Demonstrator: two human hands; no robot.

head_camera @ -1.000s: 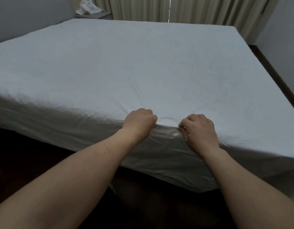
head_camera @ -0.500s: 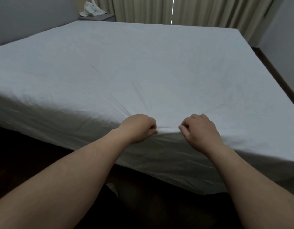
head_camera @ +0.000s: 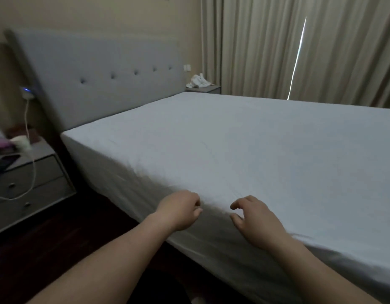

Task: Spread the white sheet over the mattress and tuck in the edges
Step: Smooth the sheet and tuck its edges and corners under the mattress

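Left hand (head_camera: 181,210) and right hand (head_camera: 253,218), loosely curled, seemingly empty, lower centre: regrip white sheet (head_camera: 255,150) evenly, pull taut.

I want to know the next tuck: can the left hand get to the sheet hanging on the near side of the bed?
Probably yes: the left hand hovers right at the bed edge, and nothing lies between it and the hanging sheet.

1. The white sheet (head_camera: 244,154) runs off the picture's right edge.
2. The nightstand (head_camera: 25,185) is cut by the left edge; the things on it are blurred.
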